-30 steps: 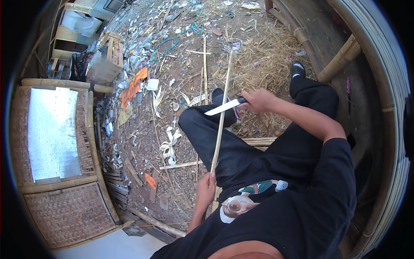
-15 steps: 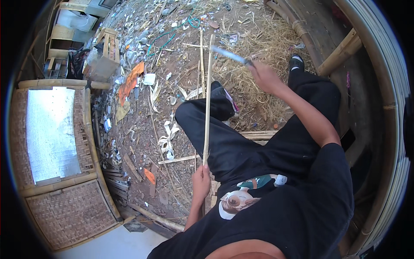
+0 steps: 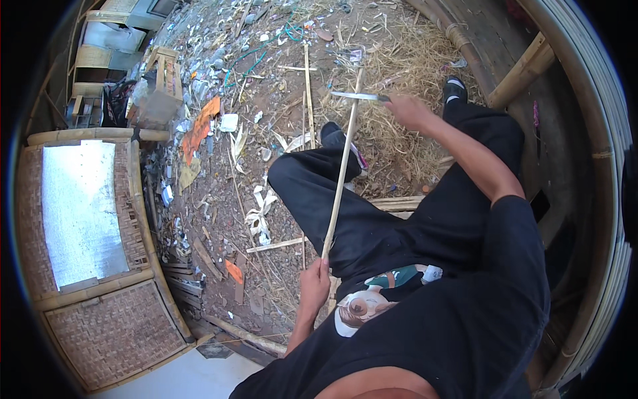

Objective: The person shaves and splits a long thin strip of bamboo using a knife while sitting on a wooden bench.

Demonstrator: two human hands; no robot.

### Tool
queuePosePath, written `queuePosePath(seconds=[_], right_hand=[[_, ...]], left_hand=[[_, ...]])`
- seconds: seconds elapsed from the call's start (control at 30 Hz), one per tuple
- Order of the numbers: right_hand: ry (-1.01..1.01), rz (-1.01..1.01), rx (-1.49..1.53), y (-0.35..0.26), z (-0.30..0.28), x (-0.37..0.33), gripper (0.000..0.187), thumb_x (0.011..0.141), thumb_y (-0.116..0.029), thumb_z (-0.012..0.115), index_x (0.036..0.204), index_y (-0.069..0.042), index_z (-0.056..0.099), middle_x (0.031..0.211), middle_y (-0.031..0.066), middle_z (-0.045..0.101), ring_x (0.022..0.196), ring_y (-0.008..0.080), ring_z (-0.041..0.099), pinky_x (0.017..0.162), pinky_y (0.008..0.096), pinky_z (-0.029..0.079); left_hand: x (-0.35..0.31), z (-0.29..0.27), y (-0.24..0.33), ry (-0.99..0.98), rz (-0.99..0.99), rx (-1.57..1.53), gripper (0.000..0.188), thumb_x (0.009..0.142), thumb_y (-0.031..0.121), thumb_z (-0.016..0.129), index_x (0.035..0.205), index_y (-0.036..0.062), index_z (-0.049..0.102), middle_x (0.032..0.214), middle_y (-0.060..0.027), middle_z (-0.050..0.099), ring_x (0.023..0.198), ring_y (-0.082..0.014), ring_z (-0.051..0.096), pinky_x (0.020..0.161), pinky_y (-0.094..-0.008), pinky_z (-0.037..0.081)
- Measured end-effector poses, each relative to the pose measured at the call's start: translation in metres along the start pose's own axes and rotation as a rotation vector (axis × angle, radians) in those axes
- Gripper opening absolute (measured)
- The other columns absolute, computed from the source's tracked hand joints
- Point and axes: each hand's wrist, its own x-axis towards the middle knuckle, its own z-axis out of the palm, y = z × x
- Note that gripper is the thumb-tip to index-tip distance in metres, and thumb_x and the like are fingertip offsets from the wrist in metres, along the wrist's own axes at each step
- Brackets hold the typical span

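Note:
My left hand (image 3: 315, 283) is closed around the near end of a long, pale bamboo strip (image 3: 341, 174). The strip slants up and away over my bent leg, its far end leaning to the right. In my right hand (image 3: 408, 113) is a knife (image 3: 359, 96), gripped by its dark handle. Its blade points left and crosses the strip a little below the far tip. Whether the edge bites into the bamboo cannot be made out.
Other thin strips (image 3: 309, 100) lie on the littered dirt ahead, with dry straw (image 3: 392, 60) around my feet. A woven bamboo panel (image 3: 113, 332) stands at the left. On the right, a bamboo post (image 3: 525, 72) slants beside a pole structure. A wooden crate (image 3: 163, 80) sits far left.
The bamboo strip's far end has swung to the right. The knife has come down and turned nearly level, so its blade now crosses the strip. My left hand has shifted slightly right.

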Motion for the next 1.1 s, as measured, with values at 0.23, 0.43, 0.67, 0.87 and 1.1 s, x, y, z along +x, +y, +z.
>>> queuePosePath(seconds=[0.23,0.43,0.67,0.87,1.1], right_hand=[[-0.01,-0.405,-0.204,-0.031,0.033,-0.017,0.034,0.096,-0.04,0.041,0.09,-0.007,0.045,0.064,0.0152,0.058,0.059,0.0351,0.061,0.052,0.0463,0.048],[0.161,0.26,-0.101,0.023,0.027,0.012,0.035,0.097,-0.036,0.037,0.102,-0.003,0.045,0.076,0.0225,0.063,0.071,0.0402,0.063,0.056,0.0505,0.048],[0.065,-0.272,-0.102,-0.053,0.045,-0.029,0.031,0.095,-0.034,0.044,0.092,-0.004,0.042,0.066,0.0161,0.059,0.057,0.0349,0.061,0.048,0.0447,0.048],[0.321,0.119,-0.552,0.067,0.023,0.034,0.025,0.096,-0.028,0.042,0.09,-0.005,0.049,0.07,0.0125,0.062,0.059,0.0238,0.065,0.044,0.0357,0.05],[0.356,0.446,-0.147,0.023,-0.023,0.025,0.04,0.097,-0.036,0.036,0.096,0.002,0.05,0.083,0.0282,0.062,0.081,0.046,0.061,0.073,0.0539,0.047]], left_hand=[[0.01,-0.004,-0.006,0.034,-0.064,-0.102,0.029,0.096,0.018,0.044,0.077,-0.0024,0.051,0.054,-0.0161,0.048,0.045,-0.0254,0.048,0.047,-0.0372,0.036],[0.012,-0.001,-0.002,0.0,0.028,0.012,0.029,0.096,0.019,0.047,0.076,-0.0027,0.051,0.058,-0.0209,0.049,0.048,-0.0358,0.043,0.049,-0.0385,0.036],[0.012,-0.001,-0.015,0.005,-0.05,-0.049,0.027,0.096,0.018,0.044,0.079,-0.0024,0.052,0.057,-0.0195,0.05,0.048,-0.0317,0.05,0.049,-0.0388,0.037],[-0.003,-0.007,-0.004,-0.029,0.0,0.011,0.026,0.095,0.018,0.046,0.08,-0.0018,0.054,0.056,-0.0196,0.05,0.05,-0.0336,0.053,0.049,-0.0396,0.039],[0.002,-0.011,-0.013,0.011,-0.083,-0.099,0.029,0.096,0.018,0.044,0.077,-0.0021,0.051,0.056,-0.0169,0.048,0.049,-0.0258,0.049,0.05,-0.0366,0.037]])
